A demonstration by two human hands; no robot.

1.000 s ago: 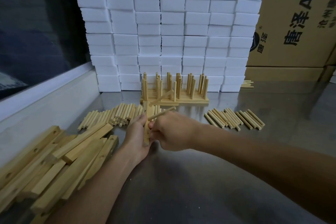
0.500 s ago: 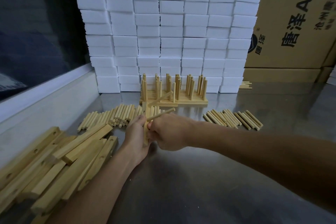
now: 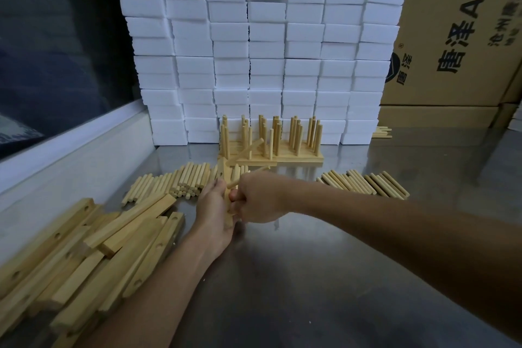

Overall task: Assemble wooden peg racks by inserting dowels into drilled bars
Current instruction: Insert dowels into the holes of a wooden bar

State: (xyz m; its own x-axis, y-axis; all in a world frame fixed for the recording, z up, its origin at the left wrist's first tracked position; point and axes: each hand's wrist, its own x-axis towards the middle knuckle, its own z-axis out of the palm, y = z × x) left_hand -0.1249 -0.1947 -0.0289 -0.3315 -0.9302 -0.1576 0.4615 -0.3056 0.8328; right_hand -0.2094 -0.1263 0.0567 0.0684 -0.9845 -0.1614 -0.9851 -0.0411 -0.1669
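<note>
My left hand point(image 3: 215, 207) grips a drilled wooden bar point(image 3: 226, 178) that stands on end on the steel table. My right hand point(image 3: 258, 196) curls round a dowel point(image 3: 261, 169) whose near end meets the bar's face and whose far end sticks out to the upper right. The joint itself is hidden between my hands. Behind them stand finished peg racks point(image 3: 271, 147) with upright dowels, one dowel leaning. Loose dowels lie in a heap on the left point(image 3: 175, 182) and in a row on the right point(image 3: 364, 183).
A pile of drilled bars point(image 3: 84, 251) fills the near left of the steel table point(image 3: 324, 277). A wall of white foam blocks point(image 3: 262, 59) stands behind the racks, with cardboard boxes point(image 3: 452, 28) beyond. A few dowels point(image 3: 382, 132) lie at the back right.
Both hands hold the same bar and dowel in nearly the same place; the dowel appears pushed slightly further toward the bar. The camera view has shifted slightly.
</note>
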